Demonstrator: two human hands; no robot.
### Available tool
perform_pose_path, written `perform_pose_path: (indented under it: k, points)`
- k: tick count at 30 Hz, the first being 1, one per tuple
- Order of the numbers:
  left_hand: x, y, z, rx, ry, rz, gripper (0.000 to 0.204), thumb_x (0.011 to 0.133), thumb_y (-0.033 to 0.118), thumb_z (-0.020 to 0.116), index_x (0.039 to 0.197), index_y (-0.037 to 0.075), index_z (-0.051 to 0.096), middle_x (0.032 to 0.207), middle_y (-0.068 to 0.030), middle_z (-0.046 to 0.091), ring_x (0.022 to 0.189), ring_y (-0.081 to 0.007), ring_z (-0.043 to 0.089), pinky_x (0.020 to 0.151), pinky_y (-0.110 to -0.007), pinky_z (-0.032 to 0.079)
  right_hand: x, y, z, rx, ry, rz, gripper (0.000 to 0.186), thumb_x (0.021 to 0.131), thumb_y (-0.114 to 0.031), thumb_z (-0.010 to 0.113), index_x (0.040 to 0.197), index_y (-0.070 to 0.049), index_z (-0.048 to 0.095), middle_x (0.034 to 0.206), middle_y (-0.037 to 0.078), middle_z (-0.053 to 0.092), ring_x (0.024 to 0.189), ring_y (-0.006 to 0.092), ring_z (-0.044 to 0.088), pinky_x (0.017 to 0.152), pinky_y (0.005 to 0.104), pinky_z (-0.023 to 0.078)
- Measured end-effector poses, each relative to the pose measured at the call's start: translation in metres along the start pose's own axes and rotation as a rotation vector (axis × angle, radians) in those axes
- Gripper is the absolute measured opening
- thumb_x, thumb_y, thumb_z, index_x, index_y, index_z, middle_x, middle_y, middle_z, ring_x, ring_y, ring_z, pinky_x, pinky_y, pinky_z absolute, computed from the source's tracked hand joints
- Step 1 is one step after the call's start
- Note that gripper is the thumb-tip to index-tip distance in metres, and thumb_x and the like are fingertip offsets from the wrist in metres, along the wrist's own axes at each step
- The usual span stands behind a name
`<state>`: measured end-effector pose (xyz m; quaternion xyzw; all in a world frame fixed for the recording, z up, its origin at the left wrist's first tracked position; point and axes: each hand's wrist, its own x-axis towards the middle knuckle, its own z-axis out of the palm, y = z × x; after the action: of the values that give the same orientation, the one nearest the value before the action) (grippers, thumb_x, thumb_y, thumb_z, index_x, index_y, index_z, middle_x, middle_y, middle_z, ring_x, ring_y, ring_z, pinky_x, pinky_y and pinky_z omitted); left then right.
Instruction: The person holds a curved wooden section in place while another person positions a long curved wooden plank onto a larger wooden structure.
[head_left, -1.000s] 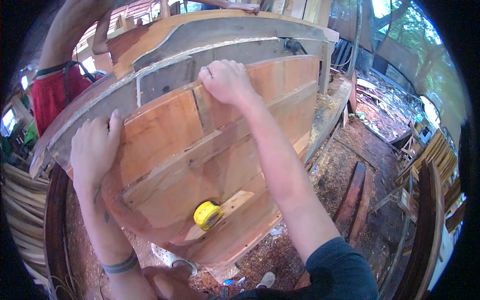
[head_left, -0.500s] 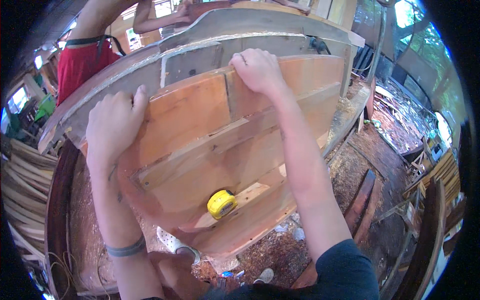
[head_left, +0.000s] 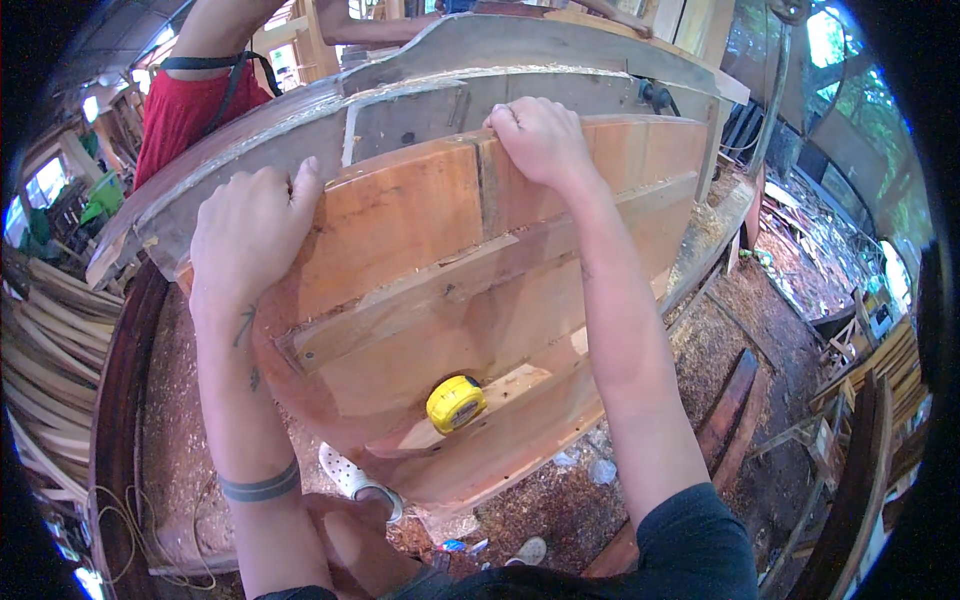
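A broad orange-brown wooden panel with cross battens stands tilted in front of me. My left hand is closed over its upper left edge, thumb up on the near side. Farther right, my right hand grips the same top edge, just past a dark vertical seam; its fingertips are hidden behind the wood. A yellow tape measure rests on a lower batten of the panel, with neither hand touching it. Right behind the panel runs a grey curved wooden structure with pale, rough edges.
Another person in red shorts is beyond the grey structure at far left. Long pale strips are stacked at left beside a dark curved beam. Dark planks lie on the shavings-covered floor at right. A white clog shows below the panel.
The panel, my hands and the surroundings sit slightly farther right in the picture. Both hands keep their hold on the edge. The other person's arm beyond the structure has shifted.
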<state>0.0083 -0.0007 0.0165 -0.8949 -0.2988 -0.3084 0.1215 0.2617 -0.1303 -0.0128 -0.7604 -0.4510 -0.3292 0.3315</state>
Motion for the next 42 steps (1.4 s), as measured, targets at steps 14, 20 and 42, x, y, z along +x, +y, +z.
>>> perform_pose_path:
  k: [14,20,42]
  points:
    - [0.0,0.0,-0.002,-0.013,-0.027,-0.003,0.059,0.094,0.043,0.037,0.074,-0.005,0.065,0.08,-0.0303,0.061,0.082,-0.046,0.059,0.077,-0.052,0.045,0.0,0.006,0.006,0.012,0.026,-0.019,0.043,0.085,-0.033,0.04,0.075,-0.002,0.067,0.084,0.025,0.065,0.085,0.042,0.061,0.081,0.0508,0.045]
    - [0.001,-0.001,0.0,-0.044,-0.035,0.009,0.056,0.094,0.041,0.037,0.075,-0.004,0.065,0.08,-0.0291,0.061,0.081,-0.0459,0.059,0.077,-0.052,0.045,0.001,0.01,0.006,0.007,0.006,-0.037,0.044,0.086,-0.034,0.04,0.074,-0.002,0.067,0.083,0.025,0.064,0.084,0.0423,0.061,0.08,0.0517,0.045]
    - [-0.001,0.003,-0.002,-0.008,-0.03,-0.015,0.057,0.095,0.043,0.038,0.081,-0.004,0.066,0.084,-0.0304,0.061,0.086,-0.0462,0.058,0.081,-0.052,0.043,0.002,0.007,0.004,-0.067,-0.022,0.016,0.041,0.086,-0.034,0.039,0.079,-0.011,0.072,0.088,0.016,0.067,0.087,0.0364,0.062,0.08,0.0463,0.046]
